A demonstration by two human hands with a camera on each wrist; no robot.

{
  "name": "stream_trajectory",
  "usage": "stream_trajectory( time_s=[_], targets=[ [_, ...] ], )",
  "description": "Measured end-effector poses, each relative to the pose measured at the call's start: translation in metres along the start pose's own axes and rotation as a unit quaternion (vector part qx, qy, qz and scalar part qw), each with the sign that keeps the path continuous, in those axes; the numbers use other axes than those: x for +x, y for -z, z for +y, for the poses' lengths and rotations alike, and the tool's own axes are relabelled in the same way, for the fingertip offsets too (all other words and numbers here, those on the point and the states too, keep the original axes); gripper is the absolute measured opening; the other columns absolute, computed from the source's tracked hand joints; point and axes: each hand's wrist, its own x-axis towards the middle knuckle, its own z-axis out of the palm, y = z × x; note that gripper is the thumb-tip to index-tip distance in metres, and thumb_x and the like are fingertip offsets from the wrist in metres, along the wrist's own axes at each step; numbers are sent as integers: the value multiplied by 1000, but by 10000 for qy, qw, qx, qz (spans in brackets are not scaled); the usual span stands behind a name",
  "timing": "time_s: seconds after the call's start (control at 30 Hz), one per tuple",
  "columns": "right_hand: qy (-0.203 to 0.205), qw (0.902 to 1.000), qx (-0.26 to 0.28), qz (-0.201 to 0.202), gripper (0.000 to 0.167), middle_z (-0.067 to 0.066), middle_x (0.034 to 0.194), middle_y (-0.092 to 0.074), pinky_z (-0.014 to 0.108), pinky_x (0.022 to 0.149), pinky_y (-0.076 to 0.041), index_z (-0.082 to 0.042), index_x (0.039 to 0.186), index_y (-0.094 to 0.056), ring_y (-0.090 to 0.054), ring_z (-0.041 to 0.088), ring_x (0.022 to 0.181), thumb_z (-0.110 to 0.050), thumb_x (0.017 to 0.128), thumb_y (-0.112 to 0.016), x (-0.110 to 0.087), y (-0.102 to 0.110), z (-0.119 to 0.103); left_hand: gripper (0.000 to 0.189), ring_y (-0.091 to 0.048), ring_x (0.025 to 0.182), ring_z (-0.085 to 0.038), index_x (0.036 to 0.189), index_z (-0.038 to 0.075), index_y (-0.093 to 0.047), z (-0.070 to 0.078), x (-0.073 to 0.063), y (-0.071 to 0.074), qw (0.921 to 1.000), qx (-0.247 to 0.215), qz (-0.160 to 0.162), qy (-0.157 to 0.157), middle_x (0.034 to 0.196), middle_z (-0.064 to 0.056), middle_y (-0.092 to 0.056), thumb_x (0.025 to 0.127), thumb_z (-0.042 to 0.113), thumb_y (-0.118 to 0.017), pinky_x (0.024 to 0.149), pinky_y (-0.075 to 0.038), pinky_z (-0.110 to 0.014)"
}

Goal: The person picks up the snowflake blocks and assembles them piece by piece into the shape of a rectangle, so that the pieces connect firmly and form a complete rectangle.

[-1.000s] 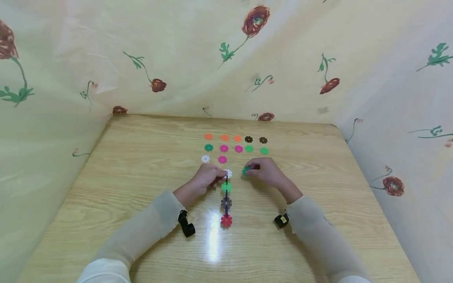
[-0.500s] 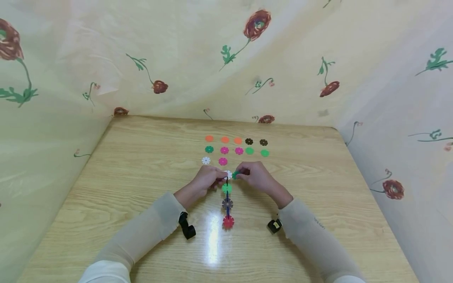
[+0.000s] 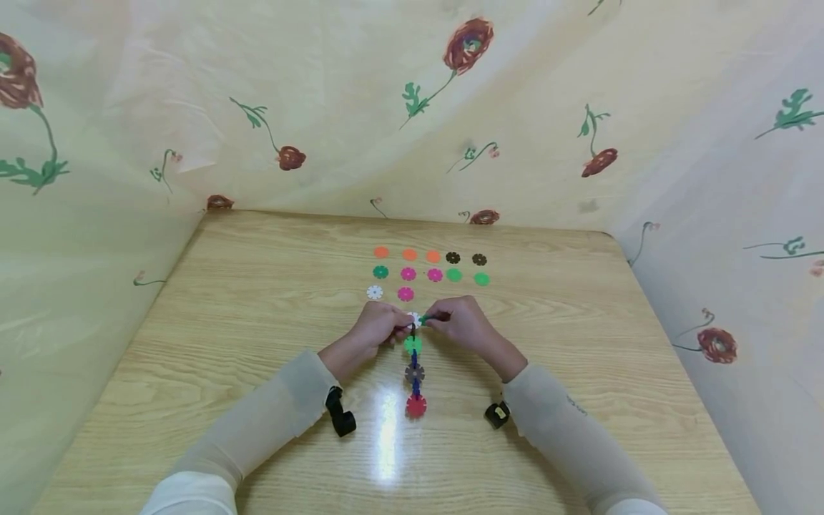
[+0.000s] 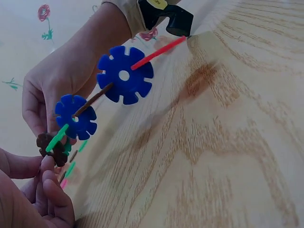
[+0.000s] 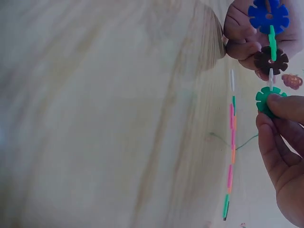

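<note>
A chain of notched snowflake discs (image 3: pixel 415 373), linked edge to edge, extends over the table toward me. Red, brown, light green and white discs show from above. Blue discs (image 4: pixel 124 76) and a dark brown disc (image 4: pixel 53 149) turn their faces to the left wrist view. My left hand (image 3: pixel 373 329) pinches the chain at its far end, by the white disc (image 3: pixel 415 320). My right hand (image 3: pixel 465 322) pinches a green snowflake disc (image 5: pixel 269 102) between thumb and fingers. That disc is edge-on in the head view and touches the white disc's right side.
Loose discs lie in rows beyond the hands: orange ones (image 3: pixel 409 254), dark brown ones (image 3: pixel 479 260), light green ones (image 3: pixel 481 279), pink ones (image 3: pixel 405 294), a teal one (image 3: pixel 380 272) and a white one (image 3: pixel 375 292). Flowered cloth (image 3: pixel 347 107) surrounds the wooden table (image 3: pixel 257 300).
My right hand has moved left with the green disc, from apart to touching the white disc, and the disc has turned edge-on. The left hand keeps its hold on the chain.
</note>
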Motion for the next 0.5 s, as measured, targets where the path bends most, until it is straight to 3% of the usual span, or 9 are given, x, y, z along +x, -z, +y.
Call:
stream_trajectory(
  time_s=[0.23,0.5],
  targets=[
    [-45,9999,88,68,7,2,80,-75,21,63,-58,-7,85,-79,-70,10,71,-1,85,-80,0,-2,2,14,-50,53,-9,82,-2,-73,0,0,0,9998,-152,71,81,66,-5,-64,92,7,-70,46,-41,-18],
    [-346,9976,591,138,4,2,80,-75,23,64,-59,-6,83,-79,-71,13,72,-4,86,-80,-2,-1,4,12,-50,53,-10,83,-3,-74,1,1,0,9994,-330,56,109,66,-5,-64,91,5,-70,47,-42,-19]
  ],
)
